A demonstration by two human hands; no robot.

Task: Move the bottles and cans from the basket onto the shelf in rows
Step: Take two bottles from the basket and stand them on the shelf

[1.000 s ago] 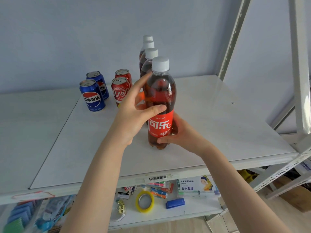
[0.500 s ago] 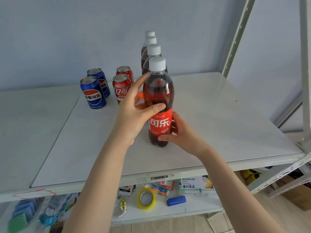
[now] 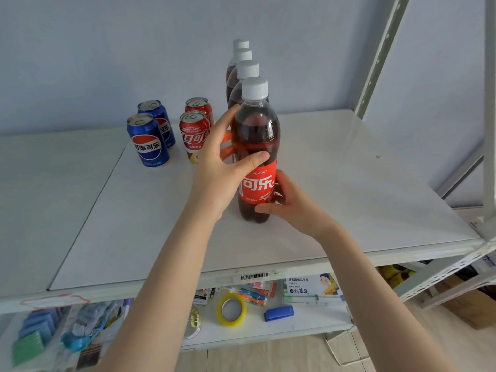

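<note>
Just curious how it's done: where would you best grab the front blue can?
Probably round its middle, coming from the front-left: the front blue can stands upright, with the rear blue can close behind and the front red can to its right, so those sides are crowded.

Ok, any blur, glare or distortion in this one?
Head view: front cola bottle, left hand and right hand sharp; bottom-left packets smeared; shelf upright slants from the wide lens; soft sheen on the shelf top, no harsh glare.
</note>
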